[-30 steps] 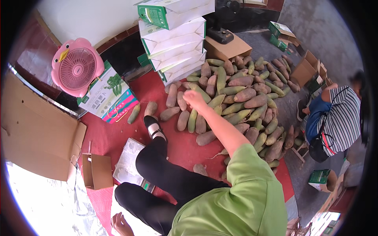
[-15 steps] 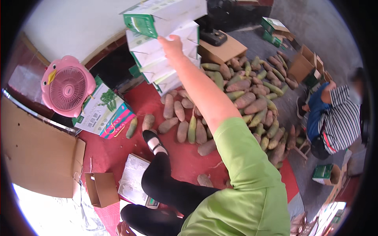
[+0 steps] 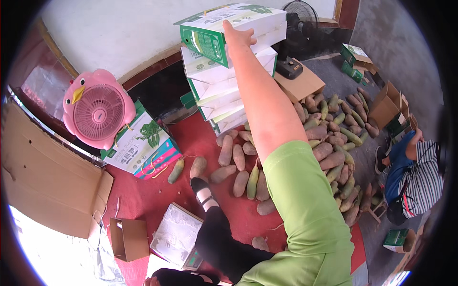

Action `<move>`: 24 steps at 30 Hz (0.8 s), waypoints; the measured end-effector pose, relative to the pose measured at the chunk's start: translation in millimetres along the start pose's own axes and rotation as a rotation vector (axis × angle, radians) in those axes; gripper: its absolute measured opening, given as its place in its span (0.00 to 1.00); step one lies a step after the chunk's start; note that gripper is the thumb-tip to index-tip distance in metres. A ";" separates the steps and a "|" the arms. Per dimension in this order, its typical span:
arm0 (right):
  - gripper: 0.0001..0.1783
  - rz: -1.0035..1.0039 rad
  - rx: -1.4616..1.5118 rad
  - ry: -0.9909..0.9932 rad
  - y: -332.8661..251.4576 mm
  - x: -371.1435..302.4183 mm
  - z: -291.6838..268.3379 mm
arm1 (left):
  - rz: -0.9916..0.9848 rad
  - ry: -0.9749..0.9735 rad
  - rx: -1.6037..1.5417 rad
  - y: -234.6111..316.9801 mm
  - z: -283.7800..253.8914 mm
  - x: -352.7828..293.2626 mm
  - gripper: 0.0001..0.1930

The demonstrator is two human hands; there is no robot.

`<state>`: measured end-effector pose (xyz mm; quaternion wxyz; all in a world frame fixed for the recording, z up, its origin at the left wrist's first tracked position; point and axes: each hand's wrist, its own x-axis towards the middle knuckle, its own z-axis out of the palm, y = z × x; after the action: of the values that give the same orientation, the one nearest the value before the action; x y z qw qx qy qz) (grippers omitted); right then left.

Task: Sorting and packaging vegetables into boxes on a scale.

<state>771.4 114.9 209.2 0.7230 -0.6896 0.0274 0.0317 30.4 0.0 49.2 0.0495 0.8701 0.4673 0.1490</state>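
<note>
My right hand (image 3: 238, 36) reaches far forward and rests against the near edge of the top carton (image 3: 205, 42), a white and green box with a vegetable print. Its fingers are spread, and I see no grip around the box. Under it stands a stack of similar white cartons (image 3: 217, 86), set slightly askew. Only a sliver of my left hand (image 3: 151, 281) shows at the lower edge beside my dark trouser leg; its fingers are mostly hidden.
Brown and green radishes (image 3: 329, 138) lie heaped on the red mat. Around it are a pink fan (image 3: 98, 109), printed cartons (image 3: 143, 140), a flat scale (image 3: 176, 233), an open brown box (image 3: 129, 240) and a black fan (image 3: 300, 19). A person in stripes (image 3: 424, 178) sits at right.
My right hand has moved up from the top carton's lower corner to its upper edge. The view has shifted, so the scene sits lower and farther right.
</note>
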 end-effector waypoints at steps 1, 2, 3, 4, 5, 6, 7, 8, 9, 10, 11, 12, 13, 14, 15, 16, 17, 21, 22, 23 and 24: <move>0.56 -0.012 -0.047 -0.003 -2.8 3.5 2.4 | 0.000 0.004 -0.003 -2.4 3.0 1.3 0.08; 0.56 -0.017 -0.047 -0.002 -2.4 8.2 7.5 | -0.006 0.005 0.006 -4.1 3.6 0.9 0.08; 0.57 -0.017 -0.042 0.013 -0.6 11.4 12.9 | -0.012 0.002 0.017 -3.1 3.2 4.0 0.09; 0.57 -0.016 -0.038 0.029 1.1 15.1 17.1 | -0.009 0.001 0.014 -6.7 7.6 6.7 0.09; 0.57 -0.019 -0.040 0.034 3.7 19.1 19.6 | -0.010 0.004 -0.002 -13.9 13.3 7.4 0.09; 0.59 0.039 -0.078 0.015 6.0 16.3 21.5 | -0.016 0.005 -0.015 -17.5 16.0 8.5 0.09; 0.61 0.096 -0.116 -0.003 7.9 14.0 22.4 | -0.021 0.005 -0.028 -20.3 18.7 9.9 0.10; 0.61 0.098 -0.120 -0.001 8.7 12.4 22.6 | -0.020 0.001 -0.029 -22.0 21.3 11.0 0.10; 0.64 0.141 -0.104 -0.031 9.1 11.2 19.9 | -0.005 -0.003 -0.019 -17.1 20.2 16.9 0.10; 0.66 0.184 -0.088 -0.061 10.5 11.1 18.1 | 0.009 -0.006 -0.009 -11.1 18.6 22.9 0.10; 0.66 0.186 -0.094 -0.051 12.8 11.4 18.1 | 0.024 -0.009 0.000 -4.8 16.7 28.7 0.10; 0.67 0.188 -0.088 -0.084 13.8 10.9 19.1 | 0.037 -0.008 0.011 1.1 15.1 32.5 0.10; 0.68 0.190 -0.081 -0.118 14.4 10.6 18.6 | 0.050 -0.007 0.022 3.3 14.7 34.4 0.10; 0.68 0.190 -0.084 -0.112 15.9 9.9 16.1 | 0.053 -0.011 0.019 2.1 15.7 35.3 0.10; 0.69 0.208 -0.030 -0.127 17.2 6.5 13.9 | 0.053 -0.007 -0.010 1.7 17.1 36.8 0.11; 0.69 0.227 0.025 -0.142 17.2 3.7 12.4 | 0.052 -0.003 -0.039 2.4 17.4 38.0 0.12; 0.69 0.227 0.025 -0.142 16.6 3.2 12.6 | 0.052 -0.003 -0.039 3.6 17.7 38.4 0.12; 0.71 0.269 0.004 -0.184 19.1 6.1 13.0 | 0.064 -0.004 -0.012 3.2 20.1 40.2 0.12; 0.71 0.270 0.008 -0.192 21.4 8.8 14.4 | 0.066 0.009 -0.023 1.9 21.4 40.1 0.12; 0.71 0.272 0.007 -0.188 23.5 11.9 15.9 | 0.068 0.006 -0.023 1.7 21.5 39.5 0.12; 0.72 0.273 0.015 -0.204 25.2 13.6 18.0 | 0.049 -0.006 -0.011 5.0 20.6 39.8 0.12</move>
<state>782.8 134.2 183.9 0.7159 -0.6674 0.0474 0.1995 61.3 31.3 39.3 0.0522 0.8814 0.4448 0.1502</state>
